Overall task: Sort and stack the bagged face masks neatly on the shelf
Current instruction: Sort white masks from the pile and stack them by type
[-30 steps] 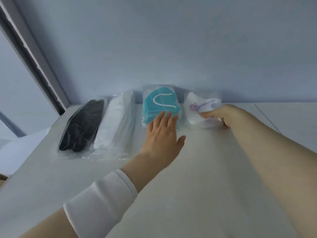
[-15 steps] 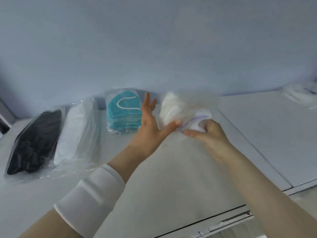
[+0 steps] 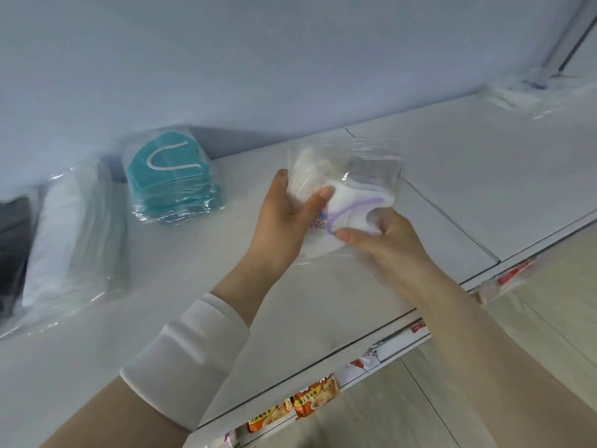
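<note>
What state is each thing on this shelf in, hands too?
cartoon mask bag: held up in both hands.
left hand grip: grips the bag's left end.
right hand grip: pinches its lower right edge.
teal mask bag: lying on the shelf by the wall.
white mask bag: lying flat, left of teal.
black mask bag: lying flat, cut off by the frame.

You hold the clear bag of white, purple-printed masks (image 3: 347,202) tilted over the shelf (image 3: 452,176). At its 9 o'clock lies the teal bagged stack (image 3: 171,179), flat. Farther toward 9 o'clock, the white bag (image 3: 64,234) and black bag (image 3: 13,247) lie side by side.
</note>
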Demonstrator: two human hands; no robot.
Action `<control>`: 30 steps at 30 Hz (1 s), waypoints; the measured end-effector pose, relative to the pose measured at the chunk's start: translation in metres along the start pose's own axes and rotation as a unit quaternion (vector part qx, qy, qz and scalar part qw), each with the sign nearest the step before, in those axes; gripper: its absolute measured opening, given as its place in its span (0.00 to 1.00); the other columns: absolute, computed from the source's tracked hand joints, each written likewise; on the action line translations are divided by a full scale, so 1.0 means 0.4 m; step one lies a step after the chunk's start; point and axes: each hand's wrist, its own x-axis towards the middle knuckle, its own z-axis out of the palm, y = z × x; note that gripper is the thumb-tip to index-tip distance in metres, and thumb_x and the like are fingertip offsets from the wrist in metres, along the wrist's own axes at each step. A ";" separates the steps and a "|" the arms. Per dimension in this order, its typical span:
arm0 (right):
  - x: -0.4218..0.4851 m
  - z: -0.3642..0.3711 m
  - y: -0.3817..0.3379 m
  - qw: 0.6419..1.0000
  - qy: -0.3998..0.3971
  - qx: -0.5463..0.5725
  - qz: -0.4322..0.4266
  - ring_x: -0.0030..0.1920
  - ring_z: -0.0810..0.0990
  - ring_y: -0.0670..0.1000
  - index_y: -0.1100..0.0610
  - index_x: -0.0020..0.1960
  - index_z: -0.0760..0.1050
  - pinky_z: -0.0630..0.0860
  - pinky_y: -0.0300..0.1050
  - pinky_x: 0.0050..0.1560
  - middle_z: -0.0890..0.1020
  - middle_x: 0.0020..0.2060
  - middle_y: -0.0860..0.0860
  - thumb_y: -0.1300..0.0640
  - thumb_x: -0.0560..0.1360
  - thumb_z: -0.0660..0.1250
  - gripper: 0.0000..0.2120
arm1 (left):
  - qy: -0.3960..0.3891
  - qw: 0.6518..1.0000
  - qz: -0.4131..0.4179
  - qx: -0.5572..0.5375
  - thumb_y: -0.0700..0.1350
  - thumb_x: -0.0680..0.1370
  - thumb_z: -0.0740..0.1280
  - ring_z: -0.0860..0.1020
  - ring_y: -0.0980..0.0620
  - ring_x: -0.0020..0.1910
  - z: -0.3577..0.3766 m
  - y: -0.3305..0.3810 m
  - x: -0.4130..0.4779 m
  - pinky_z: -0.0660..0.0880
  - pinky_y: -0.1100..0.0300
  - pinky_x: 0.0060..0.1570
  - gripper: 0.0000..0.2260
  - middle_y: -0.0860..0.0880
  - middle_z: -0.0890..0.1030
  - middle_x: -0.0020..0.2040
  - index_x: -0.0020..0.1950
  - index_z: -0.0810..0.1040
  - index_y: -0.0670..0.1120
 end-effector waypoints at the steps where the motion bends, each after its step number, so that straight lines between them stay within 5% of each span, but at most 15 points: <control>1: -0.013 -0.033 0.002 1.000 0.004 0.011 0.005 0.46 0.83 0.49 0.55 0.48 0.78 0.77 0.46 0.50 0.84 0.41 0.47 0.63 0.64 0.76 0.15 | -0.011 1.000 -0.005 -0.005 0.45 0.76 0.69 0.78 0.57 0.39 0.031 0.005 0.001 0.75 0.63 0.44 0.09 0.49 0.79 0.43 0.51 0.72 0.45; 7: -0.160 -0.318 -0.011 0.996 0.070 0.036 0.039 0.51 0.83 0.48 0.53 0.53 0.78 0.76 0.44 0.54 0.85 0.47 0.48 0.51 0.63 0.72 0.19 | -0.112 0.991 -0.034 -0.066 0.50 0.74 0.71 0.80 0.53 0.40 0.334 0.058 -0.008 0.77 0.61 0.39 0.16 0.46 0.80 0.43 0.53 0.73 0.40; 11: -0.277 -0.560 0.030 0.979 0.193 0.039 0.058 0.48 0.82 0.54 0.59 0.48 0.79 0.77 0.57 0.56 0.84 0.47 0.57 0.45 0.65 0.75 0.21 | -0.192 0.979 -0.036 -0.058 0.55 0.70 0.68 0.79 0.53 0.37 0.612 0.099 -0.049 0.76 0.60 0.42 0.15 0.48 0.80 0.38 0.45 0.76 0.43; 13: -0.346 -0.686 0.059 0.967 0.245 0.043 0.060 0.48 0.82 0.57 0.60 0.48 0.80 0.76 0.62 0.57 0.83 0.47 0.60 0.45 0.65 0.74 0.21 | -0.229 0.968 -0.065 -0.079 0.52 0.73 0.70 0.81 0.49 0.44 0.765 0.103 -0.088 0.78 0.54 0.50 0.14 0.45 0.82 0.44 0.50 0.78 0.43; 17: -0.496 -0.920 0.115 0.941 0.323 0.073 0.073 0.32 0.77 0.46 0.55 0.42 0.78 0.79 0.48 0.44 0.78 0.29 0.44 0.57 0.73 0.70 0.02 | -0.314 0.934 -0.132 -0.109 0.50 0.75 0.70 0.81 0.48 0.54 1.047 0.090 -0.184 0.76 0.47 0.58 0.16 0.46 0.82 0.55 0.60 0.76 0.46; 21: -0.625 -1.097 0.191 0.911 0.382 0.112 0.111 0.26 0.75 0.41 0.53 0.34 0.76 0.74 0.35 0.34 0.76 0.25 0.41 0.60 0.75 0.68 0.11 | -0.419 0.883 -0.187 -0.103 0.52 0.75 0.68 0.80 0.45 0.56 1.266 0.057 -0.273 0.75 0.46 0.59 0.19 0.45 0.82 0.57 0.63 0.75 0.45; 27: -0.686 -1.299 0.293 0.874 0.434 0.147 0.161 0.29 0.78 0.44 0.58 0.43 0.77 0.76 0.36 0.33 0.79 0.31 0.48 0.61 0.74 0.68 0.02 | -0.456 0.862 -0.218 -0.040 0.48 0.79 0.64 0.81 0.48 0.53 1.525 -0.010 -0.317 0.79 0.55 0.51 0.11 0.47 0.83 0.54 0.59 0.77 0.46; 30: -0.652 -1.415 0.317 0.868 0.439 0.157 0.170 0.34 0.80 0.46 0.59 0.47 0.78 0.78 0.37 0.36 0.82 0.35 0.50 0.60 0.74 0.68 0.03 | -0.446 0.863 -0.235 -0.032 0.49 0.78 0.65 0.82 0.46 0.52 1.658 -0.030 -0.285 0.79 0.51 0.53 0.13 0.43 0.82 0.54 0.59 0.77 0.43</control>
